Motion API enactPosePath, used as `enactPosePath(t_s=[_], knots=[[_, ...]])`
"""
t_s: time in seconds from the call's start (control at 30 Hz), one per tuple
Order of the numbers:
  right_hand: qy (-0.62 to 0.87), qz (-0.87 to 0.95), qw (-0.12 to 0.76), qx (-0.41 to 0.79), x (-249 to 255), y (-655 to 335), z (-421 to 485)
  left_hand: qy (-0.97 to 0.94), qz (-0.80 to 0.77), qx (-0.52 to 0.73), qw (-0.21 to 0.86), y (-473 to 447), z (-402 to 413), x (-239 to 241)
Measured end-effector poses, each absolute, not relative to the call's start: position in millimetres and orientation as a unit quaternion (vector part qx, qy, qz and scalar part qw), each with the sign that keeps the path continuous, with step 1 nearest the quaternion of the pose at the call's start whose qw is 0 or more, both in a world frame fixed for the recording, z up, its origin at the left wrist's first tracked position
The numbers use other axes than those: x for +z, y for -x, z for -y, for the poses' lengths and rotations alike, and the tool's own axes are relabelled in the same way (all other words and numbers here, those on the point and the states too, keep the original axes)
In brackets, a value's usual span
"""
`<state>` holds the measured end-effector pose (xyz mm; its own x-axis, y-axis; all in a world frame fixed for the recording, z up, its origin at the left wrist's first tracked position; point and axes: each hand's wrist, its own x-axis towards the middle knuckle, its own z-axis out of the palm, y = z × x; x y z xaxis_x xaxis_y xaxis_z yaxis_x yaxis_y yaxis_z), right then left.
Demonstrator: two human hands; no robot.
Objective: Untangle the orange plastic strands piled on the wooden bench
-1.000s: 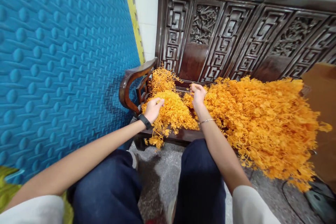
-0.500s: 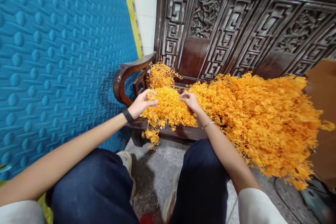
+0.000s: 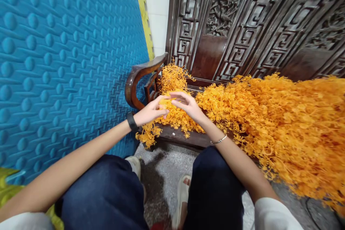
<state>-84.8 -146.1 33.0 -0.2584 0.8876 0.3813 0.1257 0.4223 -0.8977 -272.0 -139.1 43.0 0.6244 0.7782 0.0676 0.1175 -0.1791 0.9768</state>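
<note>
A small orange sprig (image 3: 165,102) is held just left of the frame's centre, raised slightly above the seat, where the two hands meet. It is pinched in the fingertips of the left hand (image 3: 149,112), thumb against forefinger, probably because so thin and branchy a piece gives little else to grip. The right hand (image 3: 188,106) is brought in from the opposite side with its fingers loosely curved and their tips at the sprig; whether these are closed on it cannot be told.

Directly beneath the hands lies a small pile (image 3: 176,119) of the same orange pieces, some trailing over the front edge of the dark wooden bench (image 3: 185,138). The right half of the frame is filled by a far larger heap (image 3: 283,122), which spills toward the lower right. It is banked against the carved backrest (image 3: 242,25) and appears to be propped by it.

A curved armrest (image 3: 137,77) closes the bench on the left. Beyond it, the upper left is taken up by a blue embossed mat (image 3: 67,61) (stood upright). A black wristband (image 3: 132,121) and a thin bracelet (image 3: 219,140) are worn.
</note>
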Motion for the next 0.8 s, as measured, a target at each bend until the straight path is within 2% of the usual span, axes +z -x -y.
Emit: enactPosePath(t_s=[0.17, 0.27, 0.37, 0.5, 0.6, 0.7, 0.8], knots=[[0.328, 0.798, 0.454, 0.221, 43, 98, 151, -0.709, -0.315, 0.312, 0.549, 276, 142, 38], [0.303, 0.817, 0.448, 0.198, 41, 100, 141, -0.719, -0.336, 0.301, 0.529, 278, 143, 37], [0.318, 0.79, 0.456, 0.26, 37, 101, 127, -0.709, -0.377, 0.319, 0.504, 280, 143, 36], [0.323, 0.714, 0.471, 0.405, 31, 101, 115, -0.7, -0.429, 0.336, 0.461, 281, 141, 32], [0.33, 0.673, 0.447, 0.488, 27, 98, 113, -0.719, -0.441, 0.328, 0.426, 280, 138, 29], [0.341, 0.66, 0.407, 0.532, 23, 95, 115, -0.727, -0.438, 0.335, 0.409, 279, 136, 25], [0.351, 0.645, 0.403, 0.546, 19, 91, 117, -0.748, -0.413, 0.315, 0.413, 278, 137, 24]])
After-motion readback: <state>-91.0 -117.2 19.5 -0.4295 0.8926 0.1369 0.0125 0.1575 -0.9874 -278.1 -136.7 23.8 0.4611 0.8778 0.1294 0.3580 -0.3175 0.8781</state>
